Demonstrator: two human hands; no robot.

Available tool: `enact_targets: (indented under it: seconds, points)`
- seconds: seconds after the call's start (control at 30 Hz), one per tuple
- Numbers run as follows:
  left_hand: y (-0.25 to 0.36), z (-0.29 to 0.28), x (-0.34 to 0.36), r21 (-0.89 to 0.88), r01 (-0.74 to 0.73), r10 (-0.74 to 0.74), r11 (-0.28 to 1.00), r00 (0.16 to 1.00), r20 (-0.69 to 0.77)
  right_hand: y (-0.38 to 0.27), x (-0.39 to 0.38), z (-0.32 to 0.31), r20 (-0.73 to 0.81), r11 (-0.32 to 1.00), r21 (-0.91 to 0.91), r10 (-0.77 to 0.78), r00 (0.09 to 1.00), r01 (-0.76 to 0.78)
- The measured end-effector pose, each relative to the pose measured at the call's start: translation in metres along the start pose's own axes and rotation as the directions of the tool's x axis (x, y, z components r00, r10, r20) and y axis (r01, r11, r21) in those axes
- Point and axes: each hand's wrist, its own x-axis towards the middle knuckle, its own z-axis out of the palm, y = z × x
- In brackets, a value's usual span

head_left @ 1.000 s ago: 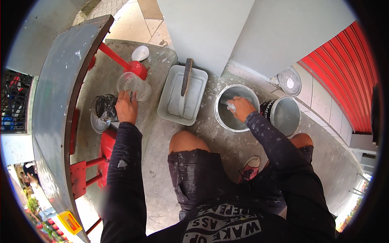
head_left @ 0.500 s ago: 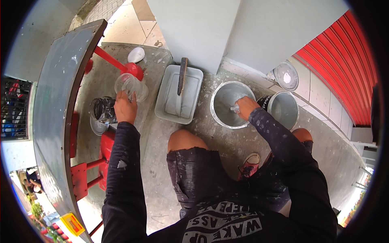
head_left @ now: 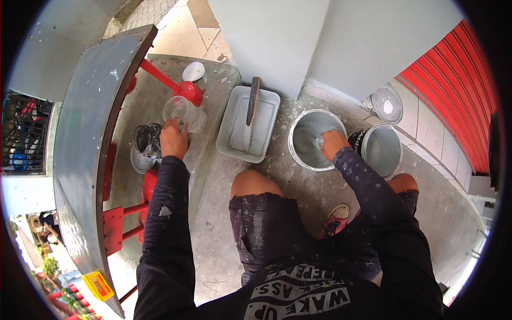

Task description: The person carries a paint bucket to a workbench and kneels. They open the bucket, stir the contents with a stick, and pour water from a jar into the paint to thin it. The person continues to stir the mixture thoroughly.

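My left hand is closed on the near side of a clear plastic container, tilted on the concrete step. A second round clear piece shows just beside it. Left of that hand sits a dark, paint-smeared jar, with a clear lid or dish partly under it. My right hand reaches over the rim of a bucket with grey-white paint inside. Its fingers are closed around a small pale piece; whatever continues into the paint is hard to make out.
Between my hands stands a grey paint tray with a dark-handled tool across it. Another bucket and a round lidded tub are at the right. A grey table on red legs stands left; a white lid lies farther back.
The whole scene has shifted slightly to the right in view. Both hands keep nearly the same places on the container and in the bucket, where the paint looks more swirled.
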Motion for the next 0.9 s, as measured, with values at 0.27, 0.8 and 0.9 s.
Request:
enact_targets:
  seconds: [0.27,0.8,0.9]
  points:
    - [-0.005,-0.001,0.001,0.028,-0.025,0.025,0.999,1.0,-0.018,-0.013,-0.019,-0.013,0.089,0.964,0.266,-0.026,0.996,0.001]
    - [0.028,-0.05,-0.009,0.011,-0.03,0.031,0.999,0.996,-0.081,0.006,0.009,-0.012,0.004,0.991,0.097,-0.091,0.996,0.09]
    - [0.036,-0.079,-0.019,-0.065,-0.02,0.014,0.998,0.996,-0.087,0.002,0.004,-0.028,-0.093,0.99,0.077,-0.108,0.99,0.115]
